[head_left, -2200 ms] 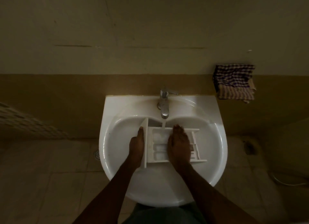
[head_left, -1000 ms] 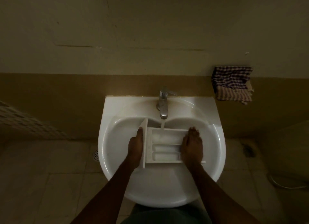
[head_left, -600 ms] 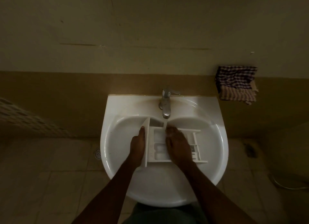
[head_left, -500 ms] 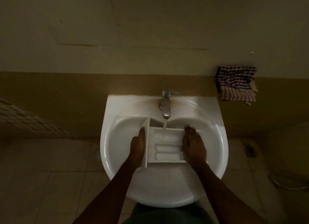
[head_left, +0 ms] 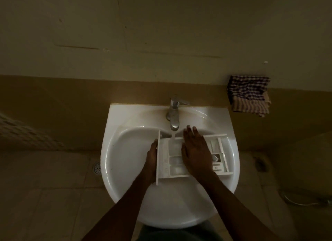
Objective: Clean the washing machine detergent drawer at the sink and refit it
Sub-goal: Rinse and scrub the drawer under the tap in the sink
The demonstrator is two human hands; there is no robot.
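A white detergent drawer [head_left: 170,158] lies across the bowl of the white sink [head_left: 125,150], its front panel on the left and its compartments facing up. My left hand [head_left: 151,158] grips that front panel from the left side. My right hand [head_left: 195,150] lies flat on the middle compartments, fingers together and pointing toward the tap. A chrome tap [head_left: 174,113] runs a thin stream of water into the drawer's back edge. The drawer's right end shows past my right hand.
A checked cloth [head_left: 248,96] hangs on the wall ledge to the right of the sink. A floor drain [head_left: 97,168] sits in the tiled floor at the left. A white cable [head_left: 303,202] lies on the floor at the lower right. The room is dim.
My right hand has slid from the drawer's right end back to its middle compartments, rubbing side to side. My left hand has kept its hold on the front panel.
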